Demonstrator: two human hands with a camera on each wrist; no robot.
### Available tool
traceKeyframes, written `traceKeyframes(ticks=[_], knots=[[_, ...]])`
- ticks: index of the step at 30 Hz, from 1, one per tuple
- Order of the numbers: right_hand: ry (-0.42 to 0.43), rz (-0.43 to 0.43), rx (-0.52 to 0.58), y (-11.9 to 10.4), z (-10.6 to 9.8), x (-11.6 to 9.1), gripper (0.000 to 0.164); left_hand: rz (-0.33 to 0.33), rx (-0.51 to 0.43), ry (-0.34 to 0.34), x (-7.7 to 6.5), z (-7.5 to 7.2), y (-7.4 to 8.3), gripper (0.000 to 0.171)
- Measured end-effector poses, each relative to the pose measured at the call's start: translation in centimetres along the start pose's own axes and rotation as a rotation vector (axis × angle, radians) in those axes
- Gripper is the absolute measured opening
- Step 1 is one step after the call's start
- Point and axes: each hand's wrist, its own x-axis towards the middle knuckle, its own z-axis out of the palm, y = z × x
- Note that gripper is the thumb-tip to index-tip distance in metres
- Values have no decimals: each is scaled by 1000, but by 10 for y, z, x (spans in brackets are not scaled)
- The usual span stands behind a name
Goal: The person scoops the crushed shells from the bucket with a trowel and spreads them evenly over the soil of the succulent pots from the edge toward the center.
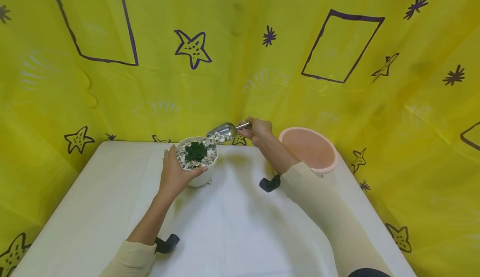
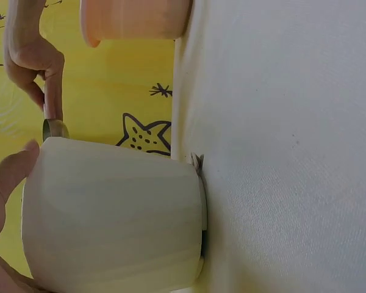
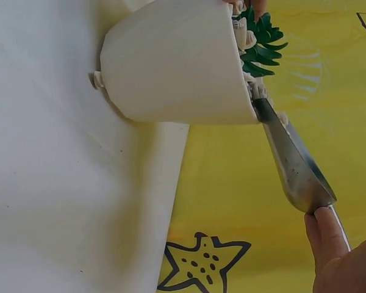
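Observation:
A white plant pot (image 1: 202,178) stands on the table, holding a dark green succulent (image 1: 196,151) ringed by pale stone chips (image 1: 209,158). My left hand (image 1: 175,176) grips the pot's near left side, thumb along the front and fingers round the rim. With my right hand (image 1: 259,130) I hold a metal scoop (image 1: 227,130) by its handle, tilted down toward the pot. Its lip meets the pot's rim in the right wrist view, and pale chips lie in its mouth. From the left wrist view the pot wall (image 2: 116,213) hides the plant and most of the scoop.
A pink tub (image 1: 336,157) stands at the back right of the white-covered table (image 1: 225,227), behind my right forearm. Small chips lie by the pot's base (image 3: 97,79). A yellow curtain (image 1: 232,60) with drawn stars hangs right behind the table's back edge.

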Motion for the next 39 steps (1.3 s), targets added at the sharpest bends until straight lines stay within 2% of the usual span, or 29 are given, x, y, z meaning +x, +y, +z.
traceKeyframes(ticks=[4, 12, 19, 29, 39], knots=[[-3, -1, 11, 0, 0, 1, 40, 36, 9, -22, 4, -3, -2, 123], [-5, 0, 14, 2, 3, 1, 40, 113, -4, -148, 20, -20, -11, 118], [6, -9, 1, 3, 4, 3, 39, 137, -27, -221, 29, -29, -21, 122], [3, -10, 19, 3, 8, 2, 39, 133, -14, -265, 31, -33, -21, 123], [-30, -45, 45, 7, 16, 3, 37, 151, -5, -264, 32, -33, -24, 122]])
